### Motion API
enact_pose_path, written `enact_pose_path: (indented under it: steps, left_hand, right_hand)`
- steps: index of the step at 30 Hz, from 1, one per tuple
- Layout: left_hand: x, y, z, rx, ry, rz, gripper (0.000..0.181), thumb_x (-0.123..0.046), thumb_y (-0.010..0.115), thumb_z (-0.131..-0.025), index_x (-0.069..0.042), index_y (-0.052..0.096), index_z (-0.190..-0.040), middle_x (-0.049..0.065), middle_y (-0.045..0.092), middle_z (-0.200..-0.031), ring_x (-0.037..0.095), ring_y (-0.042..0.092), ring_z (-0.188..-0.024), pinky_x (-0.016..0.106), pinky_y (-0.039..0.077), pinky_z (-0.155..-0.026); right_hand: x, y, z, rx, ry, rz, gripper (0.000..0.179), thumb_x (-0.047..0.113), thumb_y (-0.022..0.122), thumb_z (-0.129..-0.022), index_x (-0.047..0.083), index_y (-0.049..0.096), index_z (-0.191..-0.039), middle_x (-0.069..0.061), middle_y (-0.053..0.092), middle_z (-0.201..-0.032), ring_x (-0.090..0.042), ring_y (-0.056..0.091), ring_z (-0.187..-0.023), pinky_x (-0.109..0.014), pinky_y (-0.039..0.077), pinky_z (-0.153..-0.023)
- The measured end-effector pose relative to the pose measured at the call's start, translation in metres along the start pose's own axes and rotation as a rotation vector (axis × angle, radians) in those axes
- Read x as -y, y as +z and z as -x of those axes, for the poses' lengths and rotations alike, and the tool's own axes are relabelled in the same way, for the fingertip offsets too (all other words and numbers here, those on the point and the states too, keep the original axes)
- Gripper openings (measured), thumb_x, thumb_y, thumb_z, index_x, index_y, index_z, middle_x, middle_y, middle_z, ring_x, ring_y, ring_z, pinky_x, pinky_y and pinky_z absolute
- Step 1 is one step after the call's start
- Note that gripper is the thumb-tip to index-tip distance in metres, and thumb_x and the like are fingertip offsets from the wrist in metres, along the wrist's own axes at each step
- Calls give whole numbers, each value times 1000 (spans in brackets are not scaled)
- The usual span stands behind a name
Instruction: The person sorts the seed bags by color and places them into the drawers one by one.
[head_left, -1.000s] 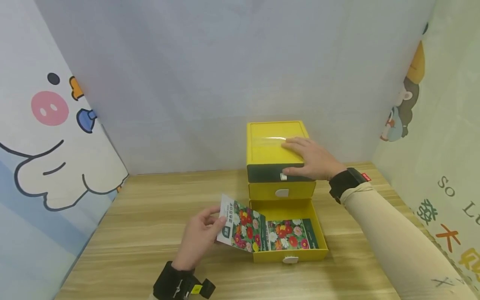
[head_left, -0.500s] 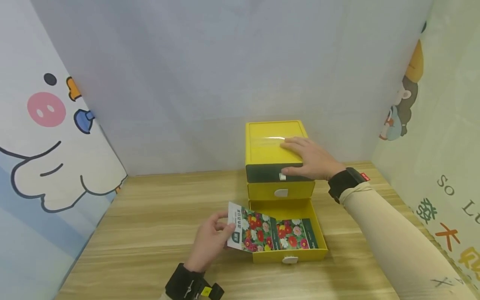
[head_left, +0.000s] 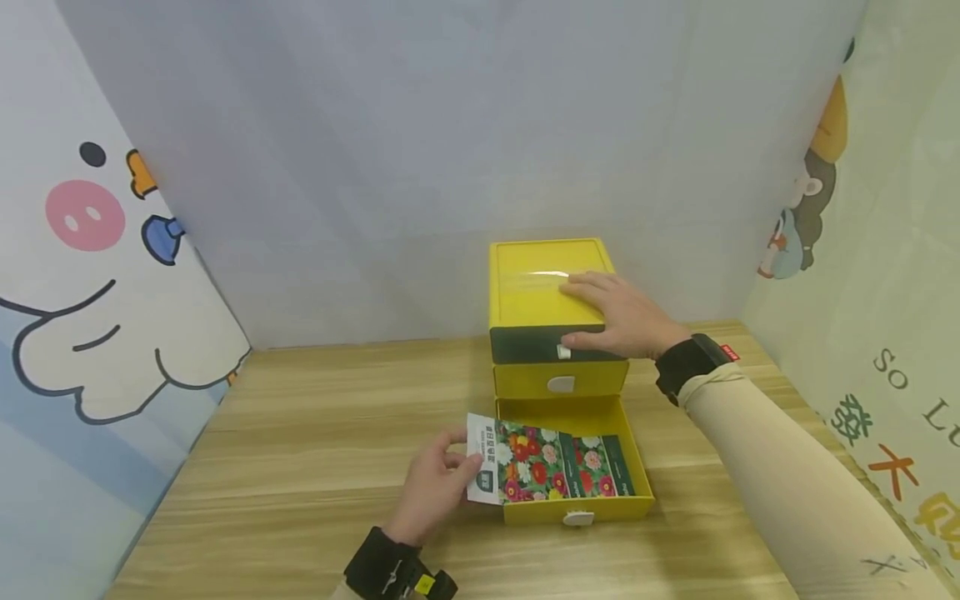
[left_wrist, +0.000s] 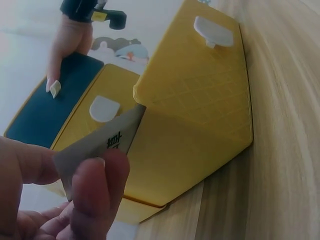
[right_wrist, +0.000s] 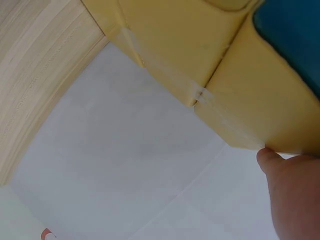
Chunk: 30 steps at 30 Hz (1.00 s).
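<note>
My left hand pinches the white left end of a flower seed packet between thumb and fingers. The packet slants over the left wall of a pulled-out yellow drawer, its right part inside. Beneath it, a second packet with the same flower picture lies in the drawer, partly covered. My right hand rests spread on top of the yellow drawer box, thumb down on the dark green front near a white tab. In the left wrist view, fingers hold the packet's end at the drawer wall.
Above the pulled-out drawer, a yellow middle drawer with a white tab is closed. The wooden table runs back to a grey cloth wall. Cartoon-printed panels stand on the left and right.
My left hand has moved right, carrying the packet further into the drawer and lower, over more of the second packet. The right hand has stayed on the box.
</note>
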<state>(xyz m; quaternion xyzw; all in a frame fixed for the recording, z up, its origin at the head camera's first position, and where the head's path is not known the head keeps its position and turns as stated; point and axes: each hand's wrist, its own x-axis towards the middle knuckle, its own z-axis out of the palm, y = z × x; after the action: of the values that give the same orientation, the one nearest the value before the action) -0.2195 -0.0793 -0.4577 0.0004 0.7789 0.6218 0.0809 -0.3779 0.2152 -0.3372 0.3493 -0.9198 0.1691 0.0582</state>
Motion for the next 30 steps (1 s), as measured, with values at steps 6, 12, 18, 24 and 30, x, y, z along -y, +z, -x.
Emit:
enact_pose_path:
  steps: [6,12,18,24,30]
  left_hand:
    - [1,-2,-1,-103,-2,-68,32,-17,61,-94,1,57,-120,9,66,-81,20,62,-61,32,52,-52]
    - [-3,-5,-1,-139,-21,-123,16,-15,62,-92,-2,64,-100,10,64,-71,20,55,-49,26,41,-45]
    - [-5,-1,-1,-117,4,-164,13,-10,63,-88,0,65,-96,6,63,-65,14,53,-46,25,39,-43]
    - [-1,6,-5,-96,32,-215,12,-10,63,-88,-1,66,-95,3,62,-62,15,55,-46,27,41,-44]
    - [-2,18,-7,-109,69,-267,9,-9,66,-87,-1,66,-92,3,63,-65,14,57,-49,29,47,-46]
  right_hand:
    - [0,0,0,5,2,5,82,58,64,-84,14,37,-148,-11,33,-152,-34,23,-141,-56,19,-111]
    - [-1,0,0,-2,7,8,81,57,65,-84,15,38,-147,-9,33,-152,-32,23,-141,-55,19,-111]
    - [0,-1,0,-10,-2,17,82,58,65,-83,16,38,-147,-8,34,-152,-32,24,-141,-54,19,-112]
    - [0,0,0,-13,-4,18,81,57,66,-83,15,39,-147,-9,34,-152,-33,24,-141,-55,19,-111]
    - [1,0,0,-11,6,16,81,58,65,-83,15,39,-147,-9,34,-152,-32,25,-140,-54,20,-111]
